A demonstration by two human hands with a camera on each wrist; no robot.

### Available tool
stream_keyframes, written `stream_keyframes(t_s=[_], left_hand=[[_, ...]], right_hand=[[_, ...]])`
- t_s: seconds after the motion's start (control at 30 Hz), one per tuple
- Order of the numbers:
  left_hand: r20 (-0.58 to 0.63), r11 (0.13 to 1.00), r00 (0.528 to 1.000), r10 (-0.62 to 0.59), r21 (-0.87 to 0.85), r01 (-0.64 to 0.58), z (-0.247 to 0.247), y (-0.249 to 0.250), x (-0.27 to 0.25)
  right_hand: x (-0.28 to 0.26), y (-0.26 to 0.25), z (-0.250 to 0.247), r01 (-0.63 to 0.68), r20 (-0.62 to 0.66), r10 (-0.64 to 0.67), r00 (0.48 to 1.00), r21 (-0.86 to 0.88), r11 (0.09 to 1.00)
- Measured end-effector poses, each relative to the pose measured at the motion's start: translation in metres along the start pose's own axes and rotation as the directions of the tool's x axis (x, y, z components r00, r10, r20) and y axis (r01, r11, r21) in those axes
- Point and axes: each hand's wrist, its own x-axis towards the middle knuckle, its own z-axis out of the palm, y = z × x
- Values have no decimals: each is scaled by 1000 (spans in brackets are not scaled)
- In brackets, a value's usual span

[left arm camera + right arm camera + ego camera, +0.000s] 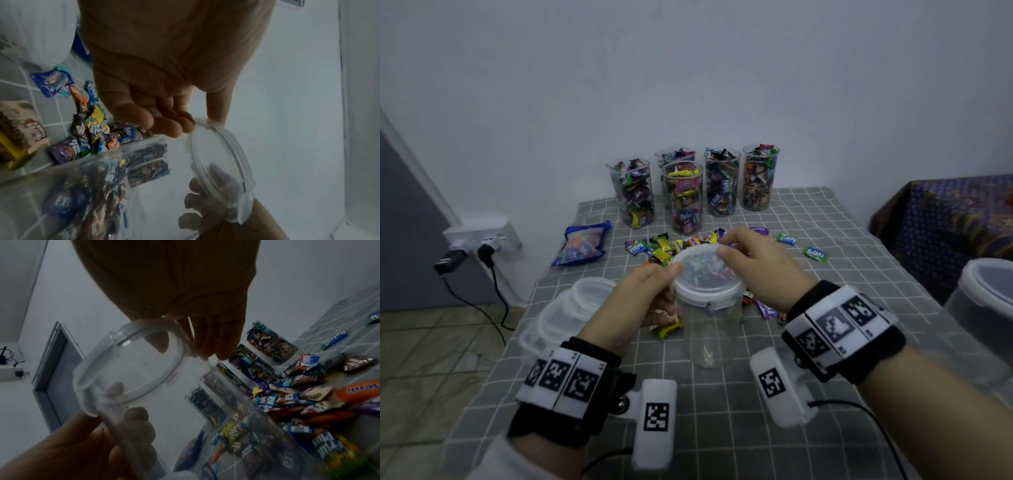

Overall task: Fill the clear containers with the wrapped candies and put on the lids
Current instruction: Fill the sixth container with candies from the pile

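Observation:
A tall clear container (709, 334) stands in the middle of the grey checked tablecloth (726, 435) and looks empty. A round clear lid (707, 278) sits on its mouth. My left hand (664, 291) grips the container just under the rim, its thumb against the lid's edge. My right hand (732, 246) holds the lid, thumb on top and fingers over the far edge. The wrist views show the lid (220, 162) (131, 363) between both hands. Loose wrapped candies (664, 248) lie just behind. Several candy-filled containers (683, 198) stand at the back without lids.
A stack of spare lids (571, 308) lies at the left edge of the table. A blue candy bag (582, 248) lies behind it. A big lidded tub (983, 301) stands at the right edge. Plugs and cables (479, 257) hang on the wall at left.

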Motion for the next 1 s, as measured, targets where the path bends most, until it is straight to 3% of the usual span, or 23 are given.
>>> stream_keyframes(t_s=[0.27,0.43,0.63,0.8,0.9,1.0], left_hand=[[49,994,999,19,-108,-14,4,-2,0],[57,995,998,16,-98,-10,4,0,1],[-23,998,999,48,-25,-49,3,0,5],[-137,993,990,40,111,-24,3,0,-4],[-42,982,999,2,187,6,6,6,-16],[19,975,999,49,216,-52,11,7,-20]], right_hand=[[-2,8,5,14,-81,-6,997,97,995],[-1,6,6,36,46,-41,998,105,994],[0,1,4,30,55,-38,998,137,990],[-1,1,-2,-27,-77,26,997,-14,1000],[0,5,-3,-53,-97,49,994,-38,998],[0,7,-5,-31,-56,30,998,-28,999]])
